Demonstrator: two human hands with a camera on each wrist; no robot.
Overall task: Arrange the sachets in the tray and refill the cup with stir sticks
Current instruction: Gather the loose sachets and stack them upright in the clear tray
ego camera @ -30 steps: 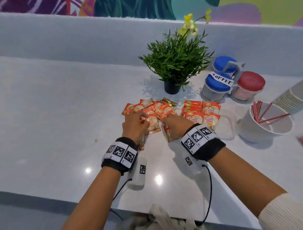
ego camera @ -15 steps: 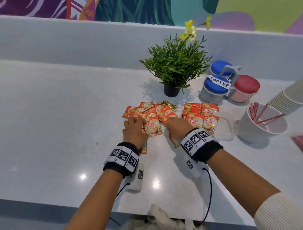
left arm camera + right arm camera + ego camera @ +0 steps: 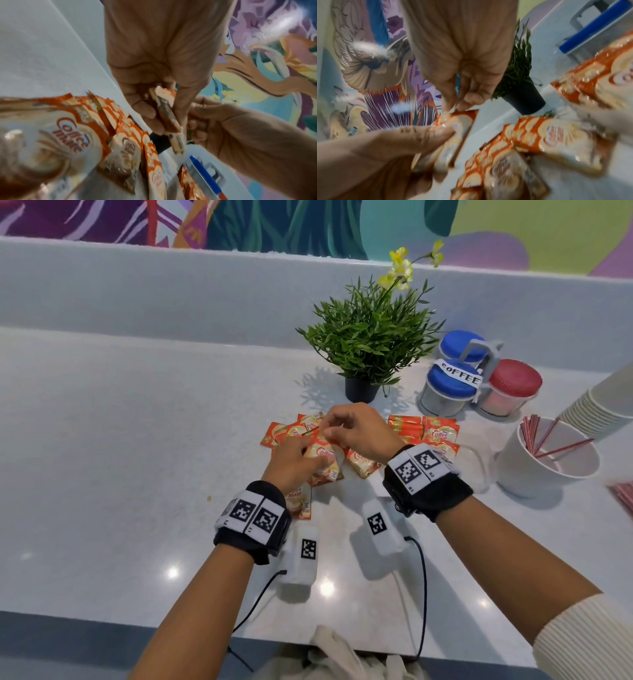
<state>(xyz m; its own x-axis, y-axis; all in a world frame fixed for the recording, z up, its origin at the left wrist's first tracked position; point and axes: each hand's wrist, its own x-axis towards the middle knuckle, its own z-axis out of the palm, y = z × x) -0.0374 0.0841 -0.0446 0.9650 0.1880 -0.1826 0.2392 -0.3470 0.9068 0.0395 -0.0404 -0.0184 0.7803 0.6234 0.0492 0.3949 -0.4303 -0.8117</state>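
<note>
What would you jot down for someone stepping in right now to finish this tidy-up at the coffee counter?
Left hand grips a small stack of creamer sachets above the counter.
Right hand pinches the top edge of that same stack.
More loose sachets lie scattered under and beside the hands; others already sit in the clear tray to the right.
The white cup holds only a few stir sticks; more sticks lie at the right edge.
Done: part of the tray filled.
Left: tray the held and loose sachets, then refill the cup.

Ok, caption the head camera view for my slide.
Both hands, left and right, hold creamer sachets above the scattered pile on a white counter.
</note>
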